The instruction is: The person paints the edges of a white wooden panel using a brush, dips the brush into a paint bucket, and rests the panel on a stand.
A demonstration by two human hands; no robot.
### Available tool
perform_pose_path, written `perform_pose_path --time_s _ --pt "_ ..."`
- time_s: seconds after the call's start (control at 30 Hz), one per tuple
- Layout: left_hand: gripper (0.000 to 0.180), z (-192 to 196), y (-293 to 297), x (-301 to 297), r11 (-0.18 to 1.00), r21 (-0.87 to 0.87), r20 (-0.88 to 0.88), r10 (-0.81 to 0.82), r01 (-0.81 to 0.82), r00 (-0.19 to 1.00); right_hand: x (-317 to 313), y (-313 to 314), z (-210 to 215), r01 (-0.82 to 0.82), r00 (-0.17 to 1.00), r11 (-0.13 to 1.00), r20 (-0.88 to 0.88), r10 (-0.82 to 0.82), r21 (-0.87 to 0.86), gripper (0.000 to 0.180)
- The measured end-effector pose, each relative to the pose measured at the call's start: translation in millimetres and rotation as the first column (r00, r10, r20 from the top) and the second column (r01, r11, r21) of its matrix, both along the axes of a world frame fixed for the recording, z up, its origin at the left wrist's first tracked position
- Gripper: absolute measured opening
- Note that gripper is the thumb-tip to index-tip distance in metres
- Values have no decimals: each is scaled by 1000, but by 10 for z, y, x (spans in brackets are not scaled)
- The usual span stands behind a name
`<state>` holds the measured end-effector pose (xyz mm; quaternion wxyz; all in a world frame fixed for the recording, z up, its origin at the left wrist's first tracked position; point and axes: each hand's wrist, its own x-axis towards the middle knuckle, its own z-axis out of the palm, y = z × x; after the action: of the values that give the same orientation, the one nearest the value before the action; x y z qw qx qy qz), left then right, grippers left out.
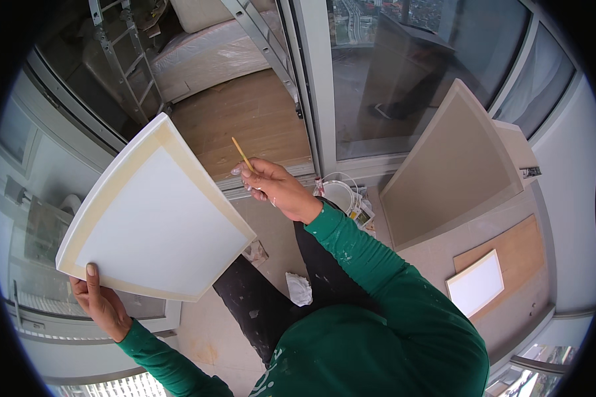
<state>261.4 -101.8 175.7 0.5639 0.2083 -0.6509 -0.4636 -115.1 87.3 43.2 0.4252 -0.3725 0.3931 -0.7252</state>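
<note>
My left hand [102, 303] grips the lower left corner of a white panel [152, 212], thumb on its front face. Cream strips run along the panel's edges around a white middle, and it is held up at a tilt. To the right of the panel, my right hand [275, 186] is closed around a thin yellowish wooden stick [242, 154]. The stick's bare end points up and to the left, clear of the panel. Its other end is hidden by my fingers, so I cannot tell whether it carries bristles.
A white bucket [338, 195] stands beyond my right forearm. Further right, a large beige panel [453, 172] leans at the glass, and a smaller white panel [477, 283] lies on a brown board [520, 255]. Crumpled white paper [299, 289] sits between my legs. A ladder [129, 59] stands past the doorway.
</note>
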Motion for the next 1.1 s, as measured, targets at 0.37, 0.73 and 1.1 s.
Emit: perform_pose_path --time_s 0.37,0.73,1.1 --pt "43 -187 -411 210 998 63 16 8 -9 1000 201 -189 -232 83 895 990 -428 -123 -109 85" --pt "43 -441 -265 463 997 35 90 65 -69 994 94 -250 -177 -3 852 1000 -524 -10 -25 47" --pt "29 -1441 92 451 999 38 360 6 -21 933 123 -79 -212 89 859 995 -502 -98 -40 42"
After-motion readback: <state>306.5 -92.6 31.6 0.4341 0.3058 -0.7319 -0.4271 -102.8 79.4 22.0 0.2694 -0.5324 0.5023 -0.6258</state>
